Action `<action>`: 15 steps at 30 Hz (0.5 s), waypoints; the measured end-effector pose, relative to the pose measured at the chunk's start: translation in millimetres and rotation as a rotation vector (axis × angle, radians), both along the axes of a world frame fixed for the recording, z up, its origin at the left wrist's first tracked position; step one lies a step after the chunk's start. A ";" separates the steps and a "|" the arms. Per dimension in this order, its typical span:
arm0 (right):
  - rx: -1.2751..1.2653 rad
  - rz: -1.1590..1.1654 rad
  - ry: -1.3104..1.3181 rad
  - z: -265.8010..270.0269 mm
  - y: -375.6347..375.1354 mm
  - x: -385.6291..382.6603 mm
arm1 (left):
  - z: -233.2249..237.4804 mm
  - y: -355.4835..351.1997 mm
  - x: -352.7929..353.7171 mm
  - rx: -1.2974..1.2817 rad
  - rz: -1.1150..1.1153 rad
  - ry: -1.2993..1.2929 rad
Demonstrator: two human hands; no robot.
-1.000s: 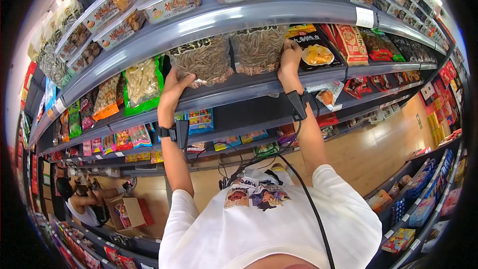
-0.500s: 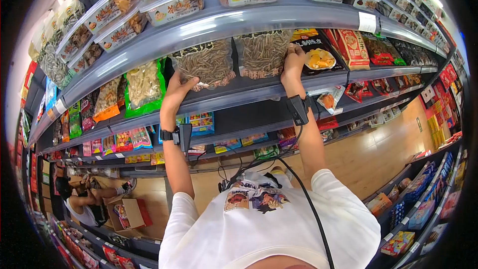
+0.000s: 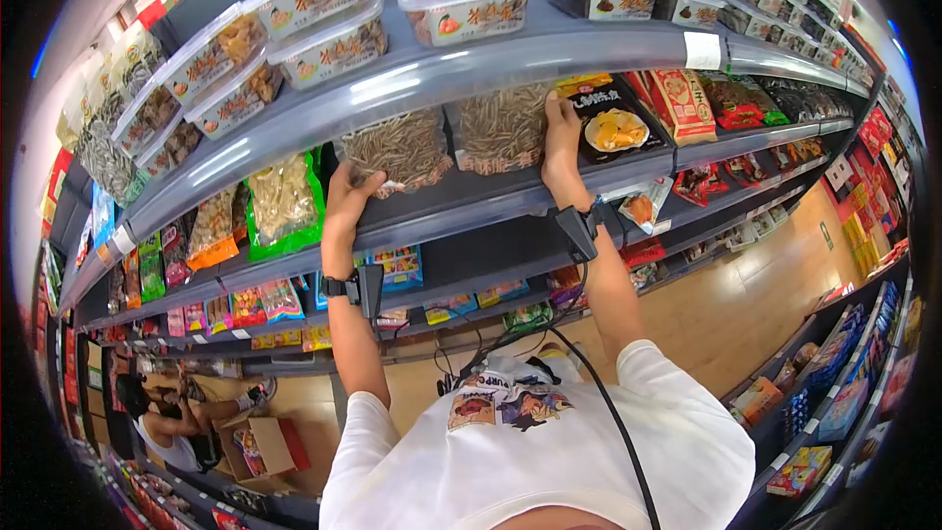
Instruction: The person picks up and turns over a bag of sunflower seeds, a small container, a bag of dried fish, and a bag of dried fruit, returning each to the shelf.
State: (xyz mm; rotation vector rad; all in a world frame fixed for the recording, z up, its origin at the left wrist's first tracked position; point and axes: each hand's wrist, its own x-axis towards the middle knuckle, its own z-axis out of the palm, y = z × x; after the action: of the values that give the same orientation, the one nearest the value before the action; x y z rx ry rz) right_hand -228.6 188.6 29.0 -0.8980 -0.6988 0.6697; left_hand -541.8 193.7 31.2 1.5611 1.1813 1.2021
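Observation:
Two clear bags of slender brown pieces, perhaps seeds, lie side by side on the shelf below the plastic tubs. At the lower left corner of the left bag [image 3: 397, 149], my left hand [image 3: 348, 198] grips with its thumb on the front and fingers behind. My right hand [image 3: 562, 142] is closed on the right edge of the right bag [image 3: 498, 128], its fingers up along the side. Just right of that hand lies a black bag with a yellow fruit picture [image 3: 613, 128]. A green-edged bag of pale pieces [image 3: 283, 201] sits left of my left hand.
Stacked plastic tubs [image 3: 466, 12] stand on the upper shelf, whose front rail [image 3: 422, 74] overhangs the bags. Lower shelves hold small colourful packets [image 3: 265, 302]. A person [image 3: 177, 427] sits on the floor at lower left beside an open carton [image 3: 260, 450]. A black cable [image 3: 613, 402] runs down my shirt.
The view has shifted a little. Both bags sit slightly deeper under the upper rail, tops more hidden, with both hands still at their outer edges.

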 end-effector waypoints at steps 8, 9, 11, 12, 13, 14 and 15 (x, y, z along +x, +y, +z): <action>0.027 0.000 -0.081 -11.5 7.8 4.5 | 6.2 18.9 15.9 0.016 -0.046 -0.200; 0.036 -0.016 -0.095 -11.7 6.3 4.4 | 6.6 20.4 18.0 0.025 -0.055 -0.217; 0.028 -0.059 -0.108 -19.5 12.7 7.6 | 2.4 28.6 21.5 0.047 -0.078 -0.252; 0.034 -0.081 -0.121 -21.9 13.3 8.3 | 1.0 31.9 22.2 0.051 -0.072 -0.241; 0.040 -0.106 -0.133 -24.1 14.1 9.8 | -1.3 33.7 22.5 0.051 -0.061 -0.249; 0.051 -0.114 -0.155 -25.7 15.6 11.5 | -4.2 34.5 22.6 0.053 -0.052 -0.255; 0.070 -0.144 -0.205 -25.4 16.9 12.7 | -4.2 34.6 22.7 0.055 -0.047 -0.254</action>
State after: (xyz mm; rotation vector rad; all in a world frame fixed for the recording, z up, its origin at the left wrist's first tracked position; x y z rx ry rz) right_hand -215.9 205.5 3.5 -0.9503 -0.8265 0.4262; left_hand -519.1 228.3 27.0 1.4194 0.9490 1.3661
